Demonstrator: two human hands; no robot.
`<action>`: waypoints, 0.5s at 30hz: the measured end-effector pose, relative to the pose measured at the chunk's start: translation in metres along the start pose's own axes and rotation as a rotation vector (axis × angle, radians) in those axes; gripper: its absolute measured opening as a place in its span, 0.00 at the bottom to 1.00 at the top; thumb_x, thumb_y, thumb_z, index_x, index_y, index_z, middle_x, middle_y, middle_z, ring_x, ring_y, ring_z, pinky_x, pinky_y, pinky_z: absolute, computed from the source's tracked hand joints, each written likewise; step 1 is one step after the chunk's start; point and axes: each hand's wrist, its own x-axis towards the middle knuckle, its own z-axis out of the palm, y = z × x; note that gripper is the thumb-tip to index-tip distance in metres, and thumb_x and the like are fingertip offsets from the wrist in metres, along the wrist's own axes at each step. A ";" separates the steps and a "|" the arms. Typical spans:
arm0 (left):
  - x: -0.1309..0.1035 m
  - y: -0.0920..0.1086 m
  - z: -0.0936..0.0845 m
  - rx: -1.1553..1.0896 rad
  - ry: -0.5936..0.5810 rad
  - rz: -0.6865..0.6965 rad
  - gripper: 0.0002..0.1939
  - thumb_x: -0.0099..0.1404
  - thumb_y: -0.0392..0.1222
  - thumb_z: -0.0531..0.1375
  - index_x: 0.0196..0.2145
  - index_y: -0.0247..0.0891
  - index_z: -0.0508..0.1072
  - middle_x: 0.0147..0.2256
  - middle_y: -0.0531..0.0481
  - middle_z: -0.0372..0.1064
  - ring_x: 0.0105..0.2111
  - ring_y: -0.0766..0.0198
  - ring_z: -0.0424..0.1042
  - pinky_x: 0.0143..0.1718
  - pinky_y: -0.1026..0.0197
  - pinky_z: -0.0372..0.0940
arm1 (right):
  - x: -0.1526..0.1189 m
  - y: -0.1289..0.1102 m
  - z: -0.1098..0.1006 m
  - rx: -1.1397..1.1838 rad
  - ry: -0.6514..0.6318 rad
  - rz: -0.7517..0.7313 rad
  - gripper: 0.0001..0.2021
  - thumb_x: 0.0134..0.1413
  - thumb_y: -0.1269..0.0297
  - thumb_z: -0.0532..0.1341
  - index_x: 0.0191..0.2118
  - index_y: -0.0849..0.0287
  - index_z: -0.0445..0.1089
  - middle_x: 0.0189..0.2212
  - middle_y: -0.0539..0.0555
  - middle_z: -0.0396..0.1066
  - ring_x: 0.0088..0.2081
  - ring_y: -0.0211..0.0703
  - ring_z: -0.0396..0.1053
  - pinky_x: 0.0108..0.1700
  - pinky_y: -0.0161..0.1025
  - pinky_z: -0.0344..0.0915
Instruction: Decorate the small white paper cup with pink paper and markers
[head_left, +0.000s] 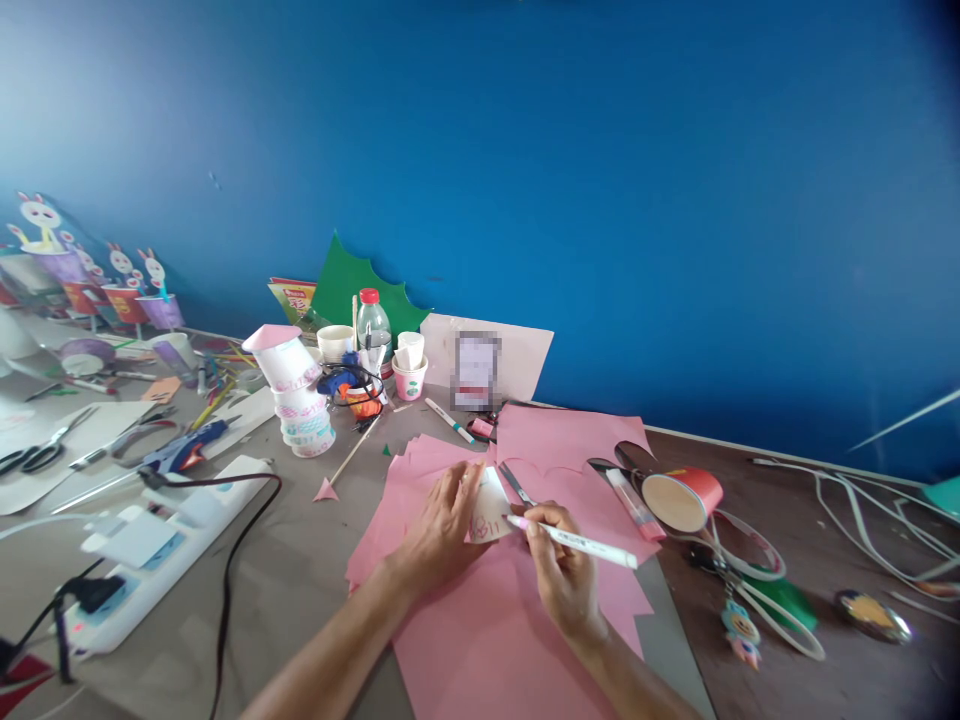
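Observation:
My left hand (454,505) is closed over a white paper cup (491,510) that lies tilted on its side; the fingers cover much of it. Pink looped lines are drawn along the cup's lower part. In my right hand (559,565) is a white marker (592,547), gripped like a pen. Its pink tip is at the cup's right edge; whether it touches cannot be made out. Both hands are above layered sheets of pink paper (480,640). Just behind the cup, partly hidden, are scissors (516,483).
To the left stand a tower of decorated paper cups (304,400) and a white power strip (172,560) with a dark cord. Behind are a bottle (373,325) and a capped marker (450,420). On the right lie a red cup (694,495) and a lanyard (787,620).

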 end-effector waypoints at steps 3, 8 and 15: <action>0.000 0.001 -0.001 -0.004 0.004 -0.008 0.43 0.63 0.35 0.60 0.68 0.38 0.39 0.55 0.32 0.61 0.55 0.44 0.66 0.52 0.44 0.68 | 0.000 -0.002 0.000 -0.004 0.009 0.004 0.11 0.68 0.58 0.55 0.35 0.55 0.69 0.26 0.49 0.66 0.26 0.39 0.62 0.27 0.36 0.62; 0.001 0.001 -0.003 -0.012 -0.013 0.004 0.44 0.63 0.35 0.60 0.68 0.39 0.39 0.55 0.33 0.61 0.55 0.44 0.66 0.51 0.44 0.69 | 0.000 -0.003 -0.001 0.000 0.022 0.022 0.13 0.67 0.55 0.56 0.34 0.55 0.70 0.27 0.51 0.68 0.26 0.40 0.63 0.27 0.38 0.63; -0.001 0.000 -0.001 -0.010 -0.002 -0.007 0.43 0.63 0.37 0.60 0.68 0.38 0.40 0.55 0.32 0.62 0.55 0.44 0.66 0.52 0.44 0.68 | 0.000 -0.002 -0.001 -0.002 0.014 0.028 0.13 0.67 0.55 0.56 0.35 0.56 0.70 0.26 0.51 0.68 0.25 0.39 0.62 0.27 0.37 0.62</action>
